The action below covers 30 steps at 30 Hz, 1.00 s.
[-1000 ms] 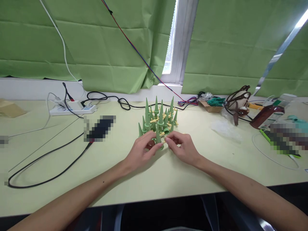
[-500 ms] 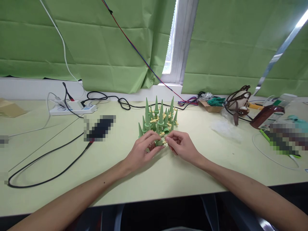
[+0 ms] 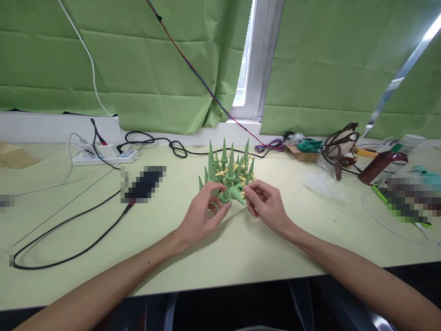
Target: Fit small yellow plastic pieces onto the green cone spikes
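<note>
In the middle of the table stands a cluster of upright green cones [image 3: 230,168] with small pale yellow connectors [image 3: 220,174] among them. At its front, my left hand [image 3: 203,209] curls its thumb and forefinger around a green open-topped cup-shaped base [image 3: 225,197]. A loose green cone [image 3: 237,194] lies tilted beside that base, its point down to the right. My right hand [image 3: 267,202] is closed, its thumb and forefinger pinching the cone near its pointed end. Both hands partly hide the front of the cluster.
A dark pixelated device [image 3: 144,184] with a black cable lies left, before a white power strip [image 3: 105,156]. To the right are crumpled clear plastic [image 3: 324,186], a small cardboard box [image 3: 303,154], a bag [image 3: 344,145] and a dark red bottle [image 3: 382,166]. Green curtains [image 3: 155,59] hang behind.
The front cone has come off its base and tipped over to the right, with my right hand moving slightly right. The base's open top now shows, and my left fingers have spread a little.
</note>
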### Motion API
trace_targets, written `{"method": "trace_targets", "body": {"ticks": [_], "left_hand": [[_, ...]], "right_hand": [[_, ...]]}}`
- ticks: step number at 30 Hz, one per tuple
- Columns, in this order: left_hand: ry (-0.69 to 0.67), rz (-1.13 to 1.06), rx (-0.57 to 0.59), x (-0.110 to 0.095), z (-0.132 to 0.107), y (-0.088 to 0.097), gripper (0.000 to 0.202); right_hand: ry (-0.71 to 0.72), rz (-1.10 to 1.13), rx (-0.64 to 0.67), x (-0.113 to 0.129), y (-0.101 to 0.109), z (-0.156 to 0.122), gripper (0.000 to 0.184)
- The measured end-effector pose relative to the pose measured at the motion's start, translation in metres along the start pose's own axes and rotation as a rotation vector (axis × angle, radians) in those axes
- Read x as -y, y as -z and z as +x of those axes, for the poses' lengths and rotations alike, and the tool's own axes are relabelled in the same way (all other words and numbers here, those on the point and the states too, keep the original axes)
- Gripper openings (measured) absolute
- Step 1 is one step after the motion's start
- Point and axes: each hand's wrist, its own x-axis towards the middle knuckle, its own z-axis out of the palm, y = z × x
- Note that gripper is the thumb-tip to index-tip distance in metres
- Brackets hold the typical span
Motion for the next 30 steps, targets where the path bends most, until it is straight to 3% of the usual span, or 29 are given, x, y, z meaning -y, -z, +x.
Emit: {"method": "trace_targets", "body": {"ticks": [4,8,11,21,30], "left_hand": [[0.159,-0.153,0.021,-0.0007,0.0017,-0.0005,0.025],[0.316,-0.457,0.157,-0.0009,0.0051,-0.0001,0.035],[0.372,-0.55,0.27,-0.0023,0.0065,-0.0003,0.039],[0.381,-0.478,0.34,-0.0051,0.0048,0.0005,0.039],[0.298,-0.264,0.242,-0.0032,0.0016,-0.0008,0.04]], "right_hand": [[0.089,-0.067,-0.041,-0.0013,0.001,-0.0016,0.025],[0.158,-0.156,-0.001,-0.0032,0.0011,-0.004,0.019],[0.182,-0.213,0.036,-0.0034,0.0009,-0.0046,0.017],[0.181,-0.274,0.103,-0.0049,0.0011,-0.0043,0.017],[0.101,-0.269,0.099,-0.0047,-0.0003,-0.0027,0.02]]}}
